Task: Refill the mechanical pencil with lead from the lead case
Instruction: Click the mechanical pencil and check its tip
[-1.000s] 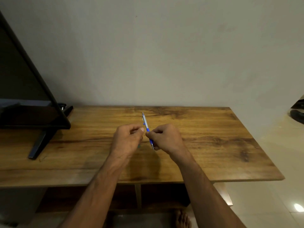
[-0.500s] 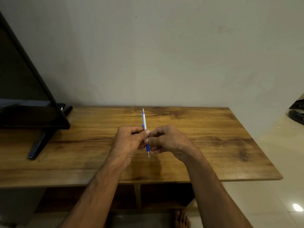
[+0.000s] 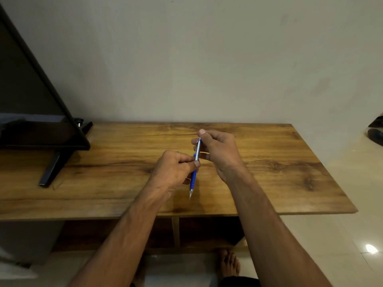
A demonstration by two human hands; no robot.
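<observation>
My hands are over the middle of the wooden table (image 3: 269, 183), with bare wood open on every side of them. The far edge meets the wall (image 3: 207, 59), the near edge runs just below my wrists, and the right edge slants away with pale floor tile (image 3: 356, 204) beyond it. To the right I have plenty of free board. To the left there is free board up to the stand.

There is one mechanical pencil (image 3: 198, 149), and both hands are on it. It is in the air above the tabletop, nearly upright, with its metal tip pointing down and towards me. My left hand (image 3: 176, 168) pinches it between thumb and curled fingers where the silver barrel meets the blue grip. My right hand (image 3: 217, 150) curls around the upper barrel, with the thumb tip over the top end. A sliver of green shows behind my left knuckles, and I cannot tell what it is.

One black screen (image 3: 31, 96) leans at the left end of the table, and its stand leg (image 3: 51, 168) reaches out onto the wood, the only thing blocking that side. One dark object (image 3: 375, 135) lies on the floor at the far right. Under the table is a shelf with one upright divider (image 3: 175, 230), and one bare foot (image 3: 228, 264) shows on the floor.
</observation>
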